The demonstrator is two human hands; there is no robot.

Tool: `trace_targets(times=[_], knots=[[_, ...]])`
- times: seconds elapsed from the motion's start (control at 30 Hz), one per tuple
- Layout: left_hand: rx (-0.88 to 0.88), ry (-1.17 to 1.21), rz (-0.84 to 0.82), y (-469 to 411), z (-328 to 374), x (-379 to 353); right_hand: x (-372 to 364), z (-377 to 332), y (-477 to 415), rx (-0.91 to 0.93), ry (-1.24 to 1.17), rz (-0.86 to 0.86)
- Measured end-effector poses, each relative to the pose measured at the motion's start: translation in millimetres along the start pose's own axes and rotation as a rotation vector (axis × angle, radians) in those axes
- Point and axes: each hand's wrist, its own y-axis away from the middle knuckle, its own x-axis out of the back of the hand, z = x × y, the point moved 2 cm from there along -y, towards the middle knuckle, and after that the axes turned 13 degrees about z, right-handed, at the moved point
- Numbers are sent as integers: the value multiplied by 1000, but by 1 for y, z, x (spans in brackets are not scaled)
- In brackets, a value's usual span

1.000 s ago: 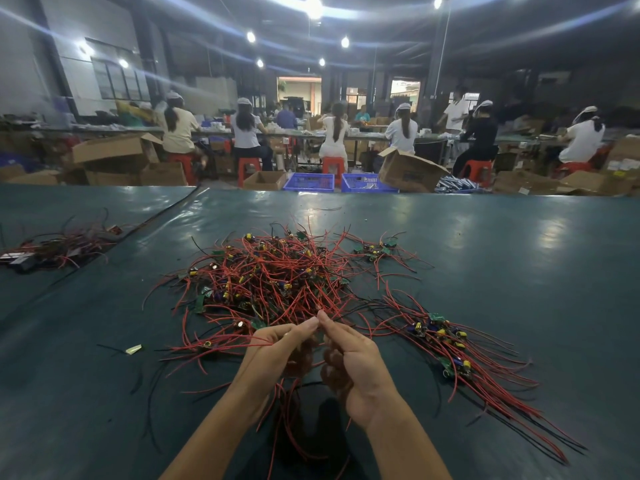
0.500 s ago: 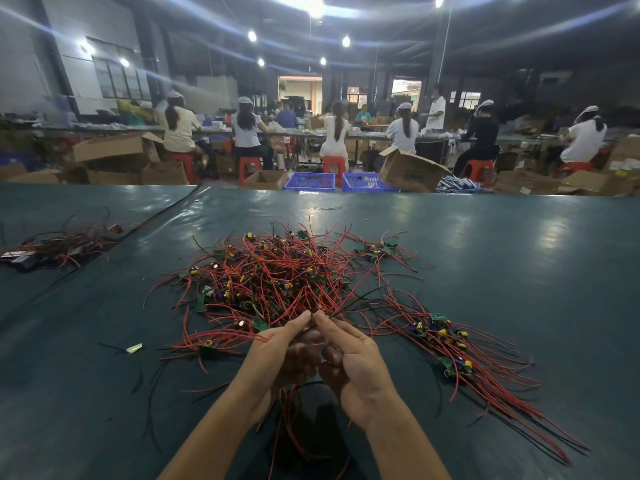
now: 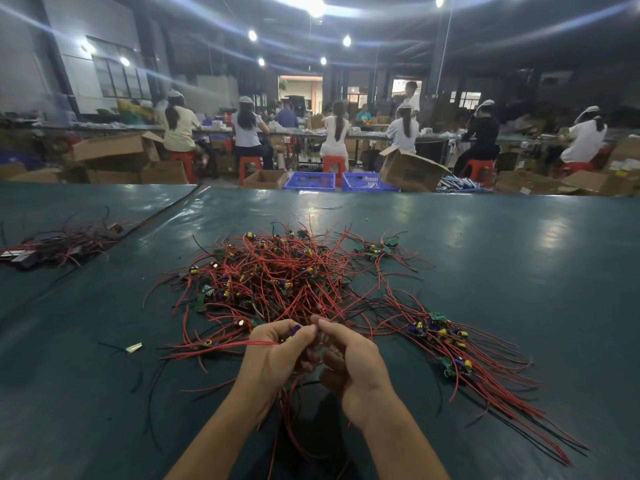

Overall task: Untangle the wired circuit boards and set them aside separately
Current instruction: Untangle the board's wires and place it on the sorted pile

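Observation:
A tangled heap of small green circuit boards with red and black wires lies in the middle of the dark green table. At its near edge my left hand grips one wired board, whose purple and yellow parts show between thumb and fingers. My right hand is right beside it, fingertips pinching wires that run into the heap. Red wires hang down below both hands. A row of separated boards with straight wires lies to the right.
Another bundle of wired parts lies at the far left on the neighbouring table. A small pale scrap sits left of my hands. Beyond the table's far edge are cardboard boxes, blue crates and several seated people at benches.
Both hands have stayed together at the heap's near edge and shifted slightly away from me. The board's purple part now shows in my left hand's fingers.

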Motion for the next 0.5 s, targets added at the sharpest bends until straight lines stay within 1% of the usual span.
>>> trace_targets(times=[0.13, 0.3, 0.4, 0.5], knots=[[13, -27, -17, 0, 1, 0, 2, -2, -5, 6, 46, 16], [28, 47, -36, 1, 6, -1, 15, -12, -12, 27, -7, 179], [17, 34, -57, 3, 9, -3, 21, -18, -14, 50, -33, 214], [23, 32, -52, 3, 11, 0, 21, -19, -11, 108, 42, 251]])
